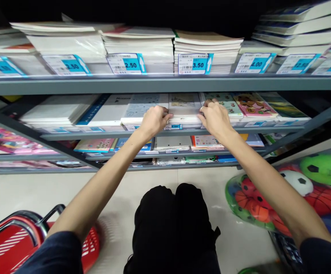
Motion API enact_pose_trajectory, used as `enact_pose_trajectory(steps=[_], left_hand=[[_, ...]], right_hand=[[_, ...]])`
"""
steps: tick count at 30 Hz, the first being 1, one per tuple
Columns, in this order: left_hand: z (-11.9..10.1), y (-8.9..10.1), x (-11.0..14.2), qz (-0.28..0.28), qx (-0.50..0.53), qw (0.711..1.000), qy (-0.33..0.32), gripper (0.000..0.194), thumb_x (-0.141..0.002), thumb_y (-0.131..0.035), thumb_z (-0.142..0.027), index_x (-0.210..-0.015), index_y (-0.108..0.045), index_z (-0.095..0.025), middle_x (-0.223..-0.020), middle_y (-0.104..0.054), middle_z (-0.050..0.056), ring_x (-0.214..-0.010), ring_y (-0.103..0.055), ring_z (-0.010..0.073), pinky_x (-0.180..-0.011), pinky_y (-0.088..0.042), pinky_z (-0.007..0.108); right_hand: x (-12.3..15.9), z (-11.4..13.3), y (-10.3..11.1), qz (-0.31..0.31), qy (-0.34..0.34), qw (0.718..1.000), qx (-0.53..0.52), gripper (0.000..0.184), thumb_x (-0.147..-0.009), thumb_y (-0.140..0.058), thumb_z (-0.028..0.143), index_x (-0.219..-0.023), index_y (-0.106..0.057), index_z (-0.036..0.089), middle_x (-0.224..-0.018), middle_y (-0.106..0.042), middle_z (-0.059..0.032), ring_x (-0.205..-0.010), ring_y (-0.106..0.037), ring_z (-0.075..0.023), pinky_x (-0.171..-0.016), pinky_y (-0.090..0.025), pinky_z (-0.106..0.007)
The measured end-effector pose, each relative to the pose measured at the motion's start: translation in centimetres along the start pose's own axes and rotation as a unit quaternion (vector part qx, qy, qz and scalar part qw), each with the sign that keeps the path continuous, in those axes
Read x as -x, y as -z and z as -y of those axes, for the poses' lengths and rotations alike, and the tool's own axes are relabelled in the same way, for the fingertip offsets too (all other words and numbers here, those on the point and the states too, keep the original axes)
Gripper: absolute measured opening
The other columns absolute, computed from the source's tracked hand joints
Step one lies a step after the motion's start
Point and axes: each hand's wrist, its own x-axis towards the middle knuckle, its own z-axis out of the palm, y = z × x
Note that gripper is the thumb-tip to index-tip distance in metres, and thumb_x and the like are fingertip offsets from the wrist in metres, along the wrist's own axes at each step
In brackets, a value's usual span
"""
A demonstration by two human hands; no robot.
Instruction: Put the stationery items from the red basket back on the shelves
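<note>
On the middle shelf, a stack of pale notebooks (184,108) with a drawing on the top cover lies between my two hands. My left hand (155,121) is closed at its left edge, thumb and fingers pinched on the front corner. At the right edge my right hand (216,117) is closed too, fingers curled over the top and thumb at the front. Left of them lies a bluish-grey notebook (144,104). A green patterned spiral notebook (225,102) sits right beside my right hand, partly covered by it.
The upper shelf edge (159,86) runs close above my hands, with book stacks and price tags on it. Lower shelves carry more notebooks. A red shopping basket (8,243) stands at lower left. Bagged toy balls (257,201) are at right. My knees (174,224) are below.
</note>
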Motion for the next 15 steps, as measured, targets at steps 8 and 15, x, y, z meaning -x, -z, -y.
enact_pose_trajectory(steps=[8, 15], left_hand=[[-0.6, 0.3, -0.4, 0.02, -0.011, 1.0, 0.01, 0.032, -0.099, -0.065, -0.031, -0.119, -0.081, -0.011, -0.104, -0.08, 0.02, -0.104, -0.075, 0.0338, -0.095, -0.056, 0.044], [-1.2, 2.8, -3.6, 0.026, -0.021, 0.999, 0.033, 0.037, -0.099, -0.058, -0.032, -0.125, -0.078, -0.015, -0.106, -0.079, 0.01, -0.106, -0.072, 0.0277, -0.1, -0.054, 0.037]], right_hand=[[-1.0, 0.7, 0.5, 0.037, 0.046, 0.998, -0.015, 0.027, -0.103, -0.062, 0.023, -0.121, -0.078, 0.011, -0.125, -0.074, -0.0185, -0.122, -0.063, -0.0359, -0.109, -0.047, -0.049], [-1.0, 1.3, 1.2, 0.063, 0.055, 0.996, -0.01, 0.027, -0.105, -0.055, 0.019, -0.113, -0.08, 0.012, -0.117, -0.075, -0.0195, -0.109, -0.066, -0.0331, -0.103, -0.046, -0.048]])
